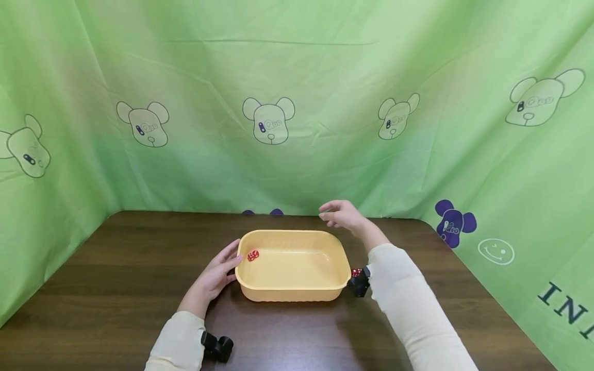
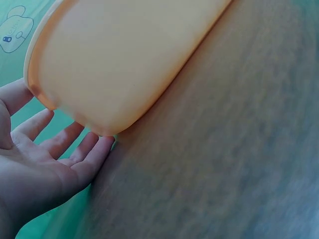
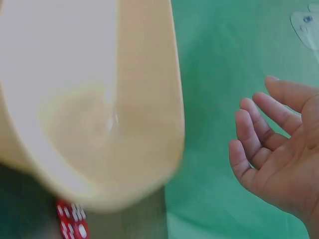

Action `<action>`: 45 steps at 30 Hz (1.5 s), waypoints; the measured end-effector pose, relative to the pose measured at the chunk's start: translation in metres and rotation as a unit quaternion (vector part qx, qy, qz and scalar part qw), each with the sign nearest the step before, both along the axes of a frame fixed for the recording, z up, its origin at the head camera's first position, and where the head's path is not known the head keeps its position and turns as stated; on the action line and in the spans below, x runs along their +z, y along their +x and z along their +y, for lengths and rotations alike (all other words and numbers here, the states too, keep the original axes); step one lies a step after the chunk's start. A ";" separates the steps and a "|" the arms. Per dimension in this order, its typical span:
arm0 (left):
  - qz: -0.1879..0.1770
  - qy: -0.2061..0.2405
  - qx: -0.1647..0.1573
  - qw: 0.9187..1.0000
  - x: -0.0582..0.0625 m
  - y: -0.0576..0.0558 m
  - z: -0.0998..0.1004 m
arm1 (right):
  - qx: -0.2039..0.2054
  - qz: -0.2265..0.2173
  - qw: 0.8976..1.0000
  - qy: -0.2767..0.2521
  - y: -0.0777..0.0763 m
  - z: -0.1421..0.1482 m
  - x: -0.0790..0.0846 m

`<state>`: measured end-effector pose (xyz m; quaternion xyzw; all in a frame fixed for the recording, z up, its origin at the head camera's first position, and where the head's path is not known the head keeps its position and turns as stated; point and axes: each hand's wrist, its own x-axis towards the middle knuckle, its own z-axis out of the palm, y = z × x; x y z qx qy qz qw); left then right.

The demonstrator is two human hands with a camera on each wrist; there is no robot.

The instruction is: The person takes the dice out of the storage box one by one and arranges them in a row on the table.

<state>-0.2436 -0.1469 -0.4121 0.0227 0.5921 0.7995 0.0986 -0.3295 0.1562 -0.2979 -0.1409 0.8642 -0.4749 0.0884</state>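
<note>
A yellow plastic basin stands on the table, its long side facing me. My left hand holds its left end, thumb over the rim and fingers against the outer wall; in the left wrist view the fingertips meet that wall. Inside, near the thumb, lie red dice with white pips. My right hand is raised beyond the basin's far right corner, fingers loosely bent, holding nothing. More red dice sit outside the right end, partly hidden by the wrist camera; the right wrist view shows them below the rim.
The dark wooden table extends around the basin. A green cloth with bear drawings hangs behind and along both sides. Black wrist cameras are strapped to both sleeves, the right one close to the basin's right end.
</note>
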 end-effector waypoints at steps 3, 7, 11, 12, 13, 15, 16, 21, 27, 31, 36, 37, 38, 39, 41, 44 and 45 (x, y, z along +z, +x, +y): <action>-0.001 -0.002 0.000 1.000 -0.001 0.000 -0.001 | 0.008 -0.007 1.000 -0.018 0.000 -0.015 -0.006; -0.001 -0.001 0.001 1.000 -0.001 0.001 -0.002 | 0.016 -0.016 0.999 -0.043 0.001 -0.035 -0.014; 0.001 0.001 0.003 1.000 -0.002 0.001 -0.002 | 0.025 -0.028 0.997 -0.060 0.002 -0.055 -0.020; 0.001 0.001 0.004 1.000 -0.002 0.000 -0.002 | 0.030 -0.029 0.997 -0.062 0.002 -0.059 -0.022; 0.001 0.001 0.005 1.000 -0.002 0.000 -0.002 | 0.032 -0.032 0.997 -0.065 0.003 -0.064 -0.024; 0.000 0.001 0.008 1.000 -0.002 -0.001 -0.001 | 0.037 -0.037 0.996 -0.070 0.004 -0.073 -0.028; 0.001 0.000 0.008 1.000 -0.002 -0.001 -0.001 | 0.041 -0.038 0.996 -0.070 0.004 -0.077 -0.029; 0.003 0.001 0.010 1.000 -0.002 -0.001 -0.001 | 0.059 -0.040 0.995 -0.065 0.008 -0.097 -0.039; 0.000 0.003 0.008 1.000 0.000 -0.001 0.000 | 0.072 -0.051 0.995 -0.048 0.020 -0.114 -0.039; 0.002 0.002 0.005 1.000 0.000 -0.002 0.001 | 0.064 -0.068 0.995 -0.040 0.014 -0.122 -0.056; 0.003 -0.003 0.004 1.000 0.000 -0.001 0.001 | 0.068 -0.079 0.994 -0.035 0.013 -0.127 -0.069; 0.001 -0.002 0.006 1.000 0.000 -0.001 0.001 | 0.070 -0.081 0.994 -0.034 0.014 -0.127 -0.070; 0.001 0.000 0.006 1.000 -0.001 -0.001 0.001 | 0.071 -0.084 0.993 -0.034 0.014 -0.128 -0.071; 0.001 0.000 0.005 1.000 -0.001 -0.001 0.001 | 0.073 -0.087 0.993 -0.034 0.014 -0.129 -0.072; 0.004 0.000 0.004 1.000 -0.002 -0.001 0.000 | 0.074 -0.096 0.992 -0.036 0.015 -0.130 -0.073; 0.005 0.002 0.004 1.000 -0.002 -0.001 0.000 | 0.076 -0.105 0.991 -0.036 0.014 -0.132 -0.075; 0.006 0.001 0.003 1.000 -0.001 -0.001 0.000 | 0.074 -0.107 0.991 -0.034 0.014 -0.133 -0.076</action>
